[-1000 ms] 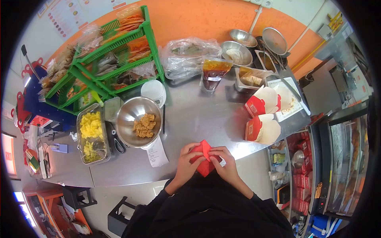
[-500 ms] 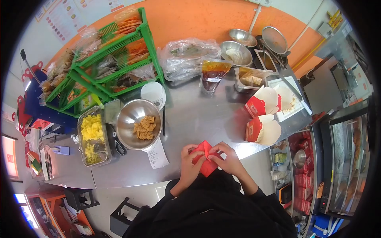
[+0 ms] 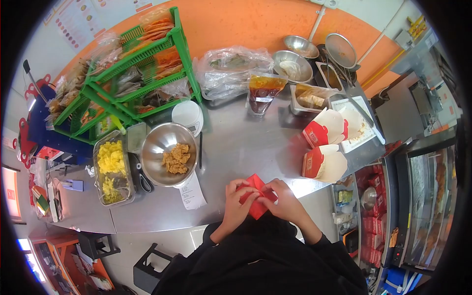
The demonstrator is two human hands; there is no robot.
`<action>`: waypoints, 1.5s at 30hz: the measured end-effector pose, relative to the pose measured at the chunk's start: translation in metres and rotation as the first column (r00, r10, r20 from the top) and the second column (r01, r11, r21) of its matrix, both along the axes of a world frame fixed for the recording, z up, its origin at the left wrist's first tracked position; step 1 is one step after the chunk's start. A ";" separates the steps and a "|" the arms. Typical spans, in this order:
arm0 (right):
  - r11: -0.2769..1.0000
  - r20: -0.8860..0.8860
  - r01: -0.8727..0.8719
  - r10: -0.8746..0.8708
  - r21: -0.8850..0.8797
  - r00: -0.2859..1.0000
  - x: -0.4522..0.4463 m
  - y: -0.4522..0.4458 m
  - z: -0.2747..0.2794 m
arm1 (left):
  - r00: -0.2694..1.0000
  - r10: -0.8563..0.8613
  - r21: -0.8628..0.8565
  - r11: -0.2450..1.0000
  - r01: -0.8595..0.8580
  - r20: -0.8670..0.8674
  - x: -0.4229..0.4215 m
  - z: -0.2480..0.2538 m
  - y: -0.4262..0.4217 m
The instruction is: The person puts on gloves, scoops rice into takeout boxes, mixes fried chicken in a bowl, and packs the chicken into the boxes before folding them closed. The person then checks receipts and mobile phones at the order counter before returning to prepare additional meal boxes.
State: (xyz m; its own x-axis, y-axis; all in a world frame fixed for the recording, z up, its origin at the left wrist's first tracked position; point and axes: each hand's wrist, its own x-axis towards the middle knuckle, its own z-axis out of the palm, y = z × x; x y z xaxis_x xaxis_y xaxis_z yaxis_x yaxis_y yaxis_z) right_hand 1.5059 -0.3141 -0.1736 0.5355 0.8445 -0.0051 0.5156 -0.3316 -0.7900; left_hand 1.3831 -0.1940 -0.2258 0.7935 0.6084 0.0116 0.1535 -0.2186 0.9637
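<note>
Red folded cardboard (image 3: 256, 211) sits at the near edge of the desk (image 3: 246, 137), the left hand (image 3: 239, 201) pinching its left side between thumb and fingers, the right hand (image 3: 285, 200) likewise its right. From it, a receipt (image 3: 192, 194) lies at nine o'clock, a red-and-white carton (image 3: 319, 162) at two, a metal bowl (image 3: 153, 142) holding brown pieces (image 3: 176, 158) at ten, a dark-red pouch (image 3: 264, 93) at twelve.

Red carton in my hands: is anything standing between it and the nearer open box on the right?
Only your own right hand, which holds the red carton on that side. Beyond it, bare tabletop runs to the open box; nothing else visible stands between.
</note>
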 end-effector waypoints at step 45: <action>0.989 -0.196 0.084 -0.059 0.119 0.979 -0.006 -0.004 -0.014 | 0.923 0.336 0.129 0.923 -0.362 0.190 0.018 -0.022 -0.021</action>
